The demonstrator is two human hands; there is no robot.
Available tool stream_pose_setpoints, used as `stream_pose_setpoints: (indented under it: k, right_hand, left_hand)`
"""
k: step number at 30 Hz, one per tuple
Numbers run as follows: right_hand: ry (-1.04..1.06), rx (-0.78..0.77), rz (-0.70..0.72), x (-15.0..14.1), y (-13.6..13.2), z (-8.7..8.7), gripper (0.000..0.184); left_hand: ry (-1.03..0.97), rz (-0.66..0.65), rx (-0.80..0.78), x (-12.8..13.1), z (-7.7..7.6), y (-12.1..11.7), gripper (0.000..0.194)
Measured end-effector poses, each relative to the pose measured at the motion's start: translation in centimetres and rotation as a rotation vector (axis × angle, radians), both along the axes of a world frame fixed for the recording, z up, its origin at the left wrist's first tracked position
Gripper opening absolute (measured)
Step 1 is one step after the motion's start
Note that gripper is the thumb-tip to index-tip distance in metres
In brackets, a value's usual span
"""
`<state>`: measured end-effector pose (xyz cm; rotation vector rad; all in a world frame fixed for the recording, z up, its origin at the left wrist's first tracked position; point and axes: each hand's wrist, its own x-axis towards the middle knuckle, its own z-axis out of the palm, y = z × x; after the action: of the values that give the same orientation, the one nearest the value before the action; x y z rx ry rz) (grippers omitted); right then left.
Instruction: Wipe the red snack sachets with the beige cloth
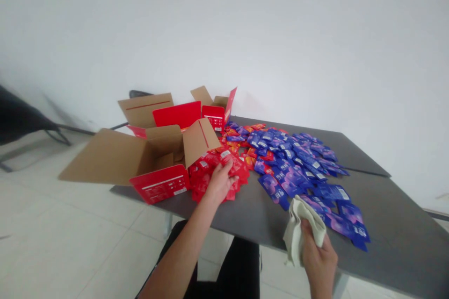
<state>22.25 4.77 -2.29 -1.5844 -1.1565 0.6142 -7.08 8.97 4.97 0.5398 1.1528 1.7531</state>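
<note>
head view, probably cloth (295, 233), in right hand (318, 253)

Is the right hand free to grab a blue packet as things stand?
Probably not without putting something down: the right hand grips a folded pale cloth, though the blue packets lie close by.

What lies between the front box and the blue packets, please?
The head view shows a pile of red packets with the left hand on it, then a strip of tabletop, with orange packets farther back.
</note>
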Motion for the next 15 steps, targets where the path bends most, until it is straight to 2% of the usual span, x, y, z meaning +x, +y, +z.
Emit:
stream_pose_setpoints:
  k: [2,6,9,12,15]
  right_hand:
    - [-0.016,-0.013,0.005,0.0,0.0,0.3,0.068]
    - [-0.049,-0.047,0.022,0.3,0.2,0.3,0.068]
    - [-0.053,-0.048,0.042,0.6,0.4,0.0,0.066]
    - [-0.058,-0.044,0.057,0.7,0.5,-0.3,0.067]
    - [-0.066,-0.067,0.062,0.8,0.5,-0.3,0.069]
  left_hand:
    - [-0.156,0.092,0.019,-0.9,0.4,0.6,0.015]
    - [-0.384,0.229,0.028,-2.5,0.8,1.9,0.02]
    - [-0.49,0.297,0.035,-3.3,1.0,2.9,0.018]
    - [-0.563,0.343,0.041,-4.0,1.2,3.9,0.006]
    - [-0.626,0.377,0.045,-4.6,1.4,4.5,0.021]
